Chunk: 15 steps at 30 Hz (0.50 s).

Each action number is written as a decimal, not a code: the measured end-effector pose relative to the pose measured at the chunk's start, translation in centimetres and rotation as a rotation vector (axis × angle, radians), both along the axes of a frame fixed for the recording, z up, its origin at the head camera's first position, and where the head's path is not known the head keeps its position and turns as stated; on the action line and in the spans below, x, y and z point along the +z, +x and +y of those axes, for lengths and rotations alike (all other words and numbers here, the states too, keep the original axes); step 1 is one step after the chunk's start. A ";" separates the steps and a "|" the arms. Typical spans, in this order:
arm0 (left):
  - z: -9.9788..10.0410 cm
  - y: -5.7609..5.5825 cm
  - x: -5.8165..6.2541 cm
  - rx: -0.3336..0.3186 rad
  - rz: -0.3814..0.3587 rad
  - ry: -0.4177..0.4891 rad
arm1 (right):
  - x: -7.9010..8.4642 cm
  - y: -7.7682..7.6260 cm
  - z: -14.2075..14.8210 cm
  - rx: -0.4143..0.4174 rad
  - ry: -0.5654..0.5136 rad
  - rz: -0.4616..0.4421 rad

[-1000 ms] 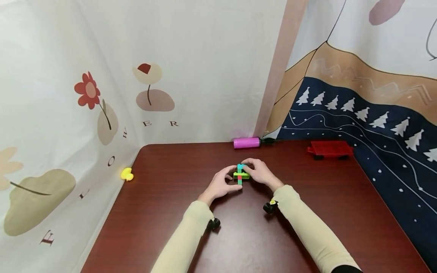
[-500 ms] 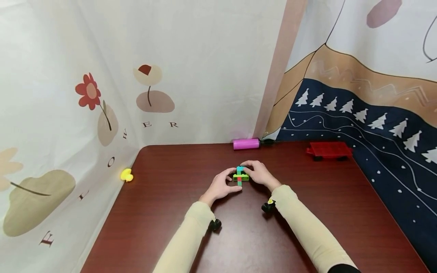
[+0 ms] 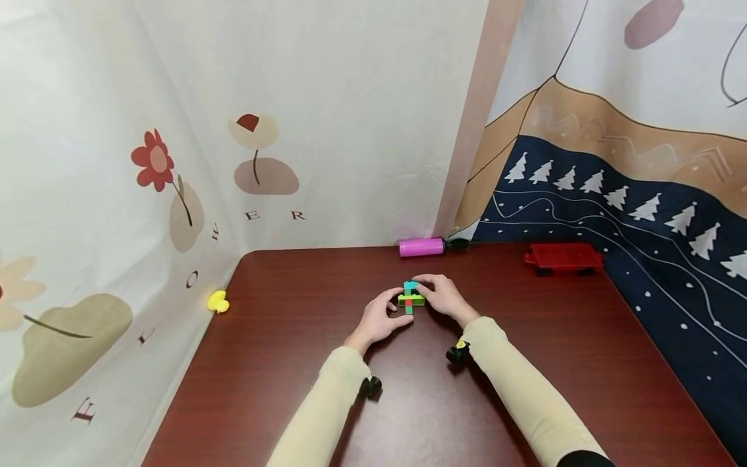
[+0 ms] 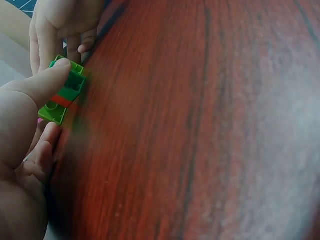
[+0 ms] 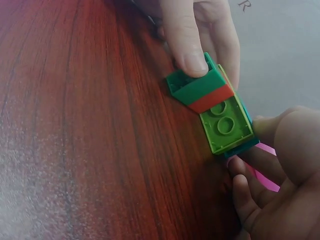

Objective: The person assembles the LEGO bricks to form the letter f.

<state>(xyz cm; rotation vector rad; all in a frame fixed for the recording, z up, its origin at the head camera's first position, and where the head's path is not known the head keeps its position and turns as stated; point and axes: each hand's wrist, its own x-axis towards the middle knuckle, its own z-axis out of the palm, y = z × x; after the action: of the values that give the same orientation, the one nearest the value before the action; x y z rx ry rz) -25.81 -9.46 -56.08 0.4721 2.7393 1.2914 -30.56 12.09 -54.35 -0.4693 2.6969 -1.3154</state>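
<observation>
Both hands hold one small stack of joined toy building bricks (image 3: 409, 301) over the table. A wide lime green brick (image 5: 232, 131) lies crosswise in the stack. Beside it come a red brick (image 5: 212, 99) and a darker green brick (image 5: 192, 91) with its hollow underside showing. At the far end is a blue brick (image 3: 410, 285). My left hand (image 3: 376, 320) grips the stack, its thumb pressed on the dark green end. My right hand (image 3: 447, 298) pinches the blue end between thumb and fingers; its fingertips are partly hidden behind the bricks.
A purple cylinder (image 3: 421, 247) with a black end lies along the back edge of the brown table (image 3: 280, 376). Toward the back right stands a red toy wagon (image 3: 563, 257). A yellow toy duck (image 3: 218, 301) sits by the left edge. Printed cloth hangs behind.
Both hands keep hold of the brick stack, almost in the same place. The head view has shifted very slightly.
</observation>
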 end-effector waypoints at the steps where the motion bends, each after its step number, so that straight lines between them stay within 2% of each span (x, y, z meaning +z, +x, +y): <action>1: 0.0 -0.1 0.0 0.000 0.004 -0.003 | 0.0 0.0 0.0 -0.003 -0.002 -0.004; 8: -0.1 -0.3 0.1 -0.013 0.016 -0.009 | 0.0 -0.1 0.2 -0.027 0.001 -0.019; 15: 0.1 -0.3 0.2 -0.025 -0.004 -0.006 | 0.0 0.3 0.8 -0.045 -0.009 -0.029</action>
<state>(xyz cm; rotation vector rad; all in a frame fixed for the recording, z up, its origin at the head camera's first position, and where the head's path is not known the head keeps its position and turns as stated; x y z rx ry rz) -26.08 -9.40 -55.91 0.5017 2.7238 1.2769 -30.21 12.91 -54.35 -0.3898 2.6943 -1.3350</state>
